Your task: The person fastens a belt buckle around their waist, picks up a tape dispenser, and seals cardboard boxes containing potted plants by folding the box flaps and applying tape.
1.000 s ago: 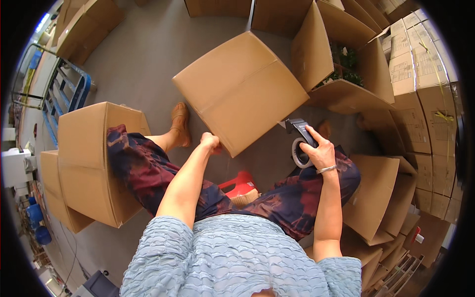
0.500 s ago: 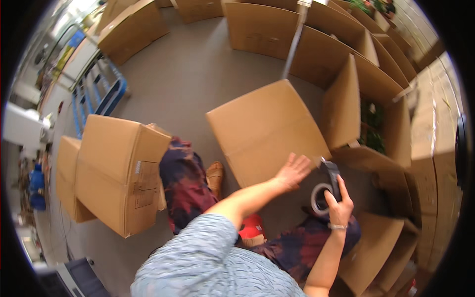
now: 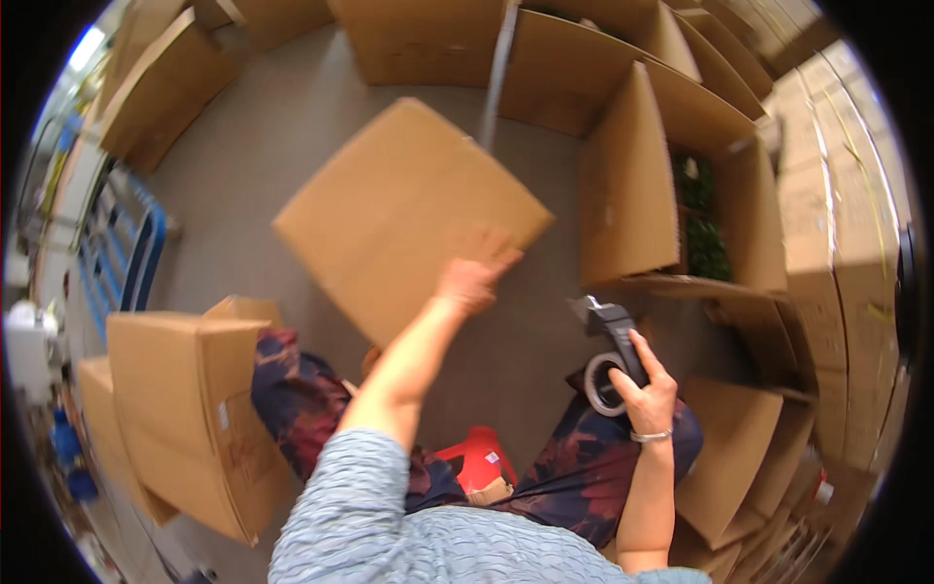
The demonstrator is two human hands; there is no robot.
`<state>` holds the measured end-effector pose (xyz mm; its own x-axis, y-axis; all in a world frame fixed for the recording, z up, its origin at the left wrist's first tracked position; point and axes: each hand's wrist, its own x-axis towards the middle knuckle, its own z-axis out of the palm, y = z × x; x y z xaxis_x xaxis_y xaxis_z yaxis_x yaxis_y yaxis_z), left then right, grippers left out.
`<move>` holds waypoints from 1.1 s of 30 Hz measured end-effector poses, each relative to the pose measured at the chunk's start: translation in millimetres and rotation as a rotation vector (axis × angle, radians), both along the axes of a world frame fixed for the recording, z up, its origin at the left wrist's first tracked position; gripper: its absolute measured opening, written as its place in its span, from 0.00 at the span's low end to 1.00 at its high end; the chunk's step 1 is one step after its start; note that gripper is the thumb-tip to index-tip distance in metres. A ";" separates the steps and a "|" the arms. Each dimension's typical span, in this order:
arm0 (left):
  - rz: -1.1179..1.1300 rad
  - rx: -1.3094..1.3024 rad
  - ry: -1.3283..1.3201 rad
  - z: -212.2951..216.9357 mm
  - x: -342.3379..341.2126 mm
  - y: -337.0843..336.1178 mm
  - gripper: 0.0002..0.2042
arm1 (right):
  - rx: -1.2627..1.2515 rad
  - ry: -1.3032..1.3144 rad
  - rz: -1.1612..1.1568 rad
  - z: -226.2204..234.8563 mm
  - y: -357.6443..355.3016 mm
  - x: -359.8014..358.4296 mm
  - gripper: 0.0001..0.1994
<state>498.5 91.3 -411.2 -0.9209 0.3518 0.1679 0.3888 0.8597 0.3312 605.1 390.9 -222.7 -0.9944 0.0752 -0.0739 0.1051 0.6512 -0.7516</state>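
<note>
**boxfan:** So what's going on with the hands here?

**tapeguy:** The left hand is stretched out in front with the fingers spread flat against the near edge of a closed cardboard box. It's not curled around anything, just an open palm pressed on the cardboard. It's a bit blurry, so I can't make out each finger clearly. The box sits tilted, one corner pointing away, over the grey floor in front of the person's knees.

**boxfan:** And the other one?

**tapeguy:** The right hand is wrapped tight around the handle of a tape dispenser, with the roll of tape just left of the palm and the dark head pointing up and away. It's hovering above the right knee, well apart from the box. There's a thin bracelet on that wrist.

**boxfan:** What's around them?

**tapeguy:** Boxes everywhere. A taped-up box sits just beside the left leg. An open box off to the right has its flaps up and something green inside. Flattened cardboard is stacked along the right edge. There's a red stool between the legs, mostly hidden, and a blue cart far left.
</note>
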 end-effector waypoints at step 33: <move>-0.167 0.426 0.091 91.2 -85.9 224.7 0.13 | -0.902 0.260 -0.551 19.8 104.7 65.0 0.32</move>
<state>412.6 316.0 -320.0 -0.8324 0.3762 0.4069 0.5541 0.5773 0.5998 670.0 495.6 -202.9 -0.8339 0.5391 -0.1182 -0.0174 -0.2397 -0.9707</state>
